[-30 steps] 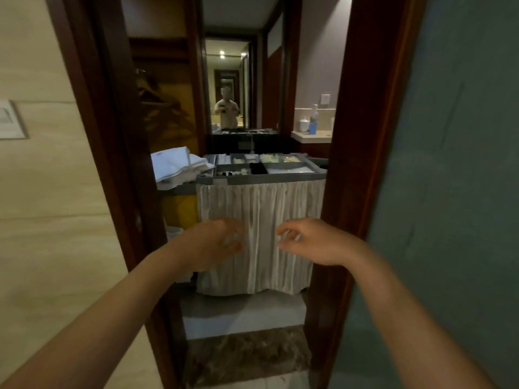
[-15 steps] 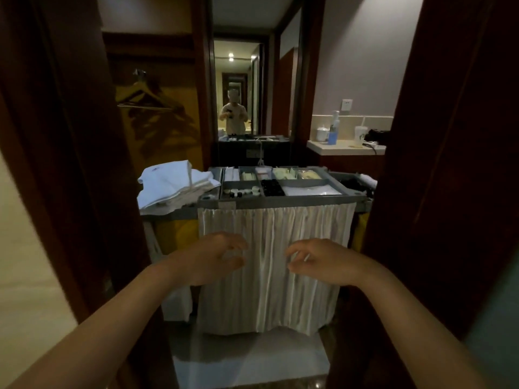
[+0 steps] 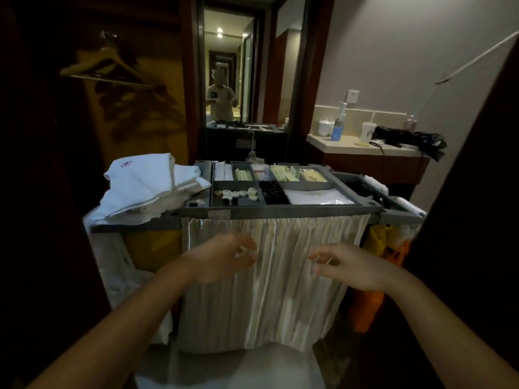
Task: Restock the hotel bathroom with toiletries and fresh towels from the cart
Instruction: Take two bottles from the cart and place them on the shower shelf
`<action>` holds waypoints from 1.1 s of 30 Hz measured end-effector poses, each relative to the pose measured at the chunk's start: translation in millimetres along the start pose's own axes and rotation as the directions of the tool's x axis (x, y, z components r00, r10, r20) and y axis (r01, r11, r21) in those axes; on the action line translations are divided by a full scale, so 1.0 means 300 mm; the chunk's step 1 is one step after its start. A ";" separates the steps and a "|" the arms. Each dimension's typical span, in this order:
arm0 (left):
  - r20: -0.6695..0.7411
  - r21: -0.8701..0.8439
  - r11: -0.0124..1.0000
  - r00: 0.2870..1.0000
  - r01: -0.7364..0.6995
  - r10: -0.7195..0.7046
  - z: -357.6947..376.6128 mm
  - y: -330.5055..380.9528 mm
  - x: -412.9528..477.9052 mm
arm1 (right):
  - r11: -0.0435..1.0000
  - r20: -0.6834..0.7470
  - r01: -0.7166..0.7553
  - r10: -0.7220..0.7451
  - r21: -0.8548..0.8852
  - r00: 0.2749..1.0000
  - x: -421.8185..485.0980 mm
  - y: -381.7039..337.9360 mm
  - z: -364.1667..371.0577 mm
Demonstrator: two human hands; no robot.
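The grey, matt plastic cart tray (image 3: 280, 211) has a smooth rim. Below the tray hangs a pleated cream cloth curtain (image 3: 280, 299) with a glossy, satin-like sheen. Left of the tray, the folded white towels (image 3: 140, 183) look soft and nappy. In the tray's front right compartment lies a clear, shiny plastic bag (image 3: 317, 196).

We note dim, underexposed light; the one bright source is a ceiling spot (image 3: 220, 30) far down the corridor view. Frame edges sink to near black and lines bow there. The towels (image 3: 146, 183) read grey-blue; the hanger (image 3: 106, 66) throws a soft shadow.
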State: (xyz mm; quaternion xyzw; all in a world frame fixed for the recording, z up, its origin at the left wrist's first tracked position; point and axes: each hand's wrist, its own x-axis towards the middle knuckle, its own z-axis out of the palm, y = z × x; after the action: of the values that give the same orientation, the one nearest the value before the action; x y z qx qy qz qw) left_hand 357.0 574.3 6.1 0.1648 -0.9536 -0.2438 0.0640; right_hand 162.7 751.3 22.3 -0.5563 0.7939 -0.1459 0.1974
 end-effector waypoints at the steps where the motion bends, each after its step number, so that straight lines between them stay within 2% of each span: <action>1: -0.001 -0.011 1.000 1.000 0.006 -0.006 -0.001 -0.026 0.022 | 1.000 0.006 0.012 -0.012 0.003 1.000 0.046 0.004 -0.001; 9: -0.078 -0.001 0.999 0.996 0.044 -0.044 -0.039 -0.178 0.309 | 0.988 0.012 0.151 -0.151 0.014 0.988 0.489 0.098 -0.050; 17: -0.101 -0.020 0.983 0.977 0.184 -0.185 -0.109 -0.339 0.750 | 0.986 0.067 0.155 -0.160 0.065 0.985 0.939 0.328 -0.174; 24: -0.190 -0.058 0.973 0.954 0.223 -0.230 -0.107 -0.449 0.994 | 0.983 0.092 0.164 -0.171 0.082 0.981 1.195 0.437 -0.227; 26: -0.162 -0.065 0.967 0.954 0.247 -0.254 -0.111 -0.494 1.050 | 0.984 0.054 0.162 -0.166 0.072 0.985 1.259 0.467 -0.248; 30: 0.032 -0.010 0.959 0.959 0.283 -0.282 -0.125 -0.594 1.160 | 0.988 -0.004 0.133 -0.133 0.080 0.991 1.399 0.522 -0.268; 33: 0.084 -0.009 0.955 0.952 0.295 -0.293 -0.145 -0.692 1.251 | 0.990 -0.017 0.126 -0.125 0.061 0.992 1.521 0.546 -0.261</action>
State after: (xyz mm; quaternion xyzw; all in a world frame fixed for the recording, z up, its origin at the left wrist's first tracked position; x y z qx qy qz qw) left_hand 72.7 253.7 -41.2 0.2942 -0.9175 -0.2676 -0.0104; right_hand -148.3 378.3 -51.6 -0.5977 0.7537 -0.1864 0.1998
